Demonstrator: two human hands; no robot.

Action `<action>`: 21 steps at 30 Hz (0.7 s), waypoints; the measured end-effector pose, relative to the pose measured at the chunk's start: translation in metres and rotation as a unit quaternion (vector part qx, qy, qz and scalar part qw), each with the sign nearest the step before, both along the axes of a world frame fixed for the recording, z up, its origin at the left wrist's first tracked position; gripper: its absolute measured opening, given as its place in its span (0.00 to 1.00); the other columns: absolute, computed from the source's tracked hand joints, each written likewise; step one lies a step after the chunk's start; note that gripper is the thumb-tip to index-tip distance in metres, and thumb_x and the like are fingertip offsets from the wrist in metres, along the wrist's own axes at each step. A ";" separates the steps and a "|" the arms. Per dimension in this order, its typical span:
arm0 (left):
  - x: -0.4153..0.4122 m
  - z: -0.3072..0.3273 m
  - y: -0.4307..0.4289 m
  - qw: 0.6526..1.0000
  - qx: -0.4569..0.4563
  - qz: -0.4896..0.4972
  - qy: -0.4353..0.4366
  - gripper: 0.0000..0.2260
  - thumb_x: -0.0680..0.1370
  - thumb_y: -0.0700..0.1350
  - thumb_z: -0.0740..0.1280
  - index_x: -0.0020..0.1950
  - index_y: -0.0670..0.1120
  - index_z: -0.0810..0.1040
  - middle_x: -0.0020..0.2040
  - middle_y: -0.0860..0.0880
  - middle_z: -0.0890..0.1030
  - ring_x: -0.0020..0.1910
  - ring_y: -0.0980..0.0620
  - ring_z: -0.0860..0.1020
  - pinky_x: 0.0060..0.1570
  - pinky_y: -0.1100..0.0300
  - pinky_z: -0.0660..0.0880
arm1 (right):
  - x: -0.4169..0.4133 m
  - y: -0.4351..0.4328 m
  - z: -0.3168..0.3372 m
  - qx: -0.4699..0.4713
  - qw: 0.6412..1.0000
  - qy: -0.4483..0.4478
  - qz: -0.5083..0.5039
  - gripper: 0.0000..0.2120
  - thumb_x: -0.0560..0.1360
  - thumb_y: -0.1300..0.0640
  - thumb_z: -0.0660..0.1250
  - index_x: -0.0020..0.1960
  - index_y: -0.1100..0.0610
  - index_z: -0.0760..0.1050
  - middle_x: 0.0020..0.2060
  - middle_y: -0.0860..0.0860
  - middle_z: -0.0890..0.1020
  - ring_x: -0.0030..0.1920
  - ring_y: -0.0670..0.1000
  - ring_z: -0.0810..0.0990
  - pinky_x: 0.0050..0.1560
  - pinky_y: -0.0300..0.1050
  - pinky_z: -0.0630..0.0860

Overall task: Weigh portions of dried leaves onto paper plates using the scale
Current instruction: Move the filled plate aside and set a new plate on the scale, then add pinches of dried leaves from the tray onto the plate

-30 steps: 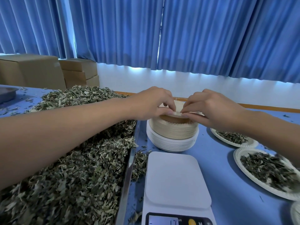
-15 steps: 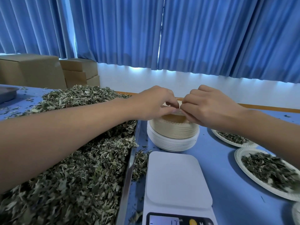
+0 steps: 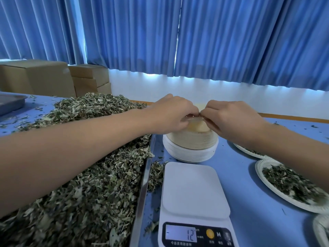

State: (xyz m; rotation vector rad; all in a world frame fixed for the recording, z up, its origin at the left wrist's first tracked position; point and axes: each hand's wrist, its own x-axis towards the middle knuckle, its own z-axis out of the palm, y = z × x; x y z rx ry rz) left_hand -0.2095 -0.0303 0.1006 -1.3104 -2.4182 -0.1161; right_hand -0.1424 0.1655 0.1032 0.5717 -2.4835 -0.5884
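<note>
My left hand [image 3: 171, 114] and right hand [image 3: 231, 120] both pinch the rim of the top plate [image 3: 196, 124] on the plate stack [image 3: 190, 141] beneath them. Thin plates cling, so I may lift two and skew the reading.

The blue tabletop [image 3: 249, 184] carries a long metal tray [image 3: 142, 189] on its left, heaped with dried leaves [image 3: 85, 202]. Loose leaf scraps [image 3: 156, 173] lie spilled just beside the tray's rim. A white digital scale [image 3: 193, 189] sits at the near edge (its display shows 12), with a stack of paper plates [image 3: 190, 147] right behind it. To the right lie a leaf-filled paper plate [image 3: 261, 173] and a farther filled plate [image 3: 249, 151]. A grey tray [image 3: 10, 104] rests at the far left.
</note>
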 end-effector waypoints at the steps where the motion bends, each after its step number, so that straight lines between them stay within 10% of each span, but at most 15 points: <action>1: 0.007 0.002 -0.001 1.000 0.005 0.002 0.023 0.09 0.77 0.45 0.61 0.54 0.52 0.79 0.46 0.53 0.79 0.50 0.49 0.77 0.50 0.52 0.68 | 0.007 -0.001 0.000 0.008 1.000 0.023 0.013 0.11 0.84 0.57 0.57 0.56 0.56 0.78 0.48 0.52 0.78 0.43 0.57 0.77 0.36 0.52 0.74; 7: 0.066 -0.001 -0.021 0.986 0.038 -0.057 0.151 0.09 0.79 0.46 0.63 0.55 0.50 0.81 0.47 0.52 0.79 0.52 0.47 0.75 0.49 0.54 0.64 | 0.070 -0.002 -0.018 0.000 0.975 0.194 0.112 0.09 0.67 0.74 0.70 0.42 0.62 0.78 0.34 0.55 0.76 0.31 0.58 0.71 0.27 0.49 0.66; 21: 0.151 -0.072 -0.044 0.988 -0.062 -0.100 0.098 0.11 0.81 0.51 0.60 0.57 0.55 0.81 0.45 0.55 0.79 0.49 0.52 0.76 0.49 0.55 0.67 | 0.159 -0.013 -0.107 -0.074 0.981 0.070 0.168 0.16 0.63 0.71 0.76 0.50 0.60 0.84 0.39 0.54 0.82 0.33 0.57 0.78 0.27 0.49 0.73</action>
